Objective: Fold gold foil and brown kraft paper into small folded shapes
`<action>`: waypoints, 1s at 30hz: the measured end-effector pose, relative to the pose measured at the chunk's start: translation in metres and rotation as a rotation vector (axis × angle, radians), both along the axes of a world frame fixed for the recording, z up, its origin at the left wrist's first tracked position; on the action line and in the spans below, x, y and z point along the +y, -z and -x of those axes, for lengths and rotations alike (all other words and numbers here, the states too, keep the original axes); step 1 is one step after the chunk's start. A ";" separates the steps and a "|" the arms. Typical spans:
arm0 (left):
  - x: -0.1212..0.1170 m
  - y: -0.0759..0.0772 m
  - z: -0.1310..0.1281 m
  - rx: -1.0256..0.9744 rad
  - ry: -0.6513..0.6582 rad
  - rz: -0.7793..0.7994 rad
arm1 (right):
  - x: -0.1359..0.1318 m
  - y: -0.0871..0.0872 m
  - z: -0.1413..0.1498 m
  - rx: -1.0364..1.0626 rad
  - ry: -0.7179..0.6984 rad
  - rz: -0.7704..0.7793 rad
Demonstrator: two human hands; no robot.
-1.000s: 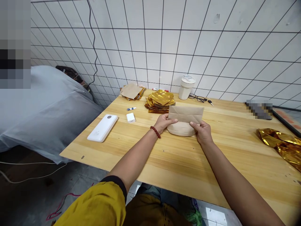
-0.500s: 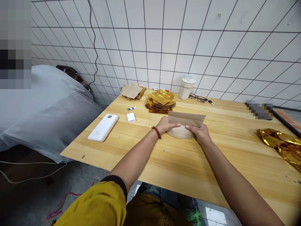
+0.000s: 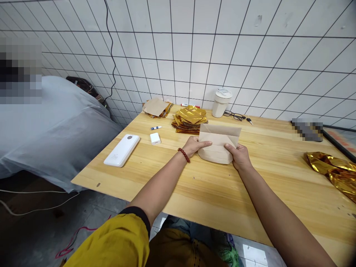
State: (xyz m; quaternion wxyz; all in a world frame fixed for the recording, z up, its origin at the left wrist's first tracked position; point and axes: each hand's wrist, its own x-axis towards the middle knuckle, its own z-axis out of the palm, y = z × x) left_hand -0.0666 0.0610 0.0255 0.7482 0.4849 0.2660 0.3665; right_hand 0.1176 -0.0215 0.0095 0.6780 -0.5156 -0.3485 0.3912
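Observation:
A brown sheet of paper (image 3: 218,148), with fold creases running across it, is held above the table between both hands. My left hand (image 3: 194,145) grips its left side, thumb on top and fingers hidden behind. On the right side, my right hand (image 3: 238,154) pinches it the same way. The upper part of the paper is tilted and looks slightly darker than the lower part. Just behind it sits a stack of gold foil sheets (image 3: 189,118). Farther back on the left lies a pile of brown paper and gold foil (image 3: 156,107).
On the wooden table (image 3: 178,193) are a white power bank (image 3: 121,150), a white charger (image 3: 155,138) and a small blue-white strip (image 3: 156,128). A lidded cup (image 3: 221,103), glasses (image 3: 235,115) and a key (image 3: 249,121) stand near the wall. Gold foil (image 3: 332,170) lies right.
The paper was bent at the middle with the thumbs close together half a second ago. Now the thumbs are farther apart and the paper is flatter, facing me more.

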 end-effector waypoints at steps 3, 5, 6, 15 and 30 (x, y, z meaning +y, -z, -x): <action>0.000 0.000 0.000 0.007 -0.007 0.010 | 0.000 -0.001 -0.001 0.034 0.050 0.020; 0.000 0.000 0.000 0.016 -0.002 0.016 | 0.001 -0.002 0.000 0.042 0.082 0.015; 0.000 0.000 0.000 0.019 -0.001 0.018 | 0.000 -0.003 0.001 0.041 0.090 0.015; 0.005 0.004 -0.004 -0.089 -0.153 0.061 | -0.004 -0.001 0.001 -0.060 -0.020 0.017; 0.011 0.008 -0.002 -0.062 -0.201 0.090 | 0.004 0.000 -0.005 0.067 0.050 0.013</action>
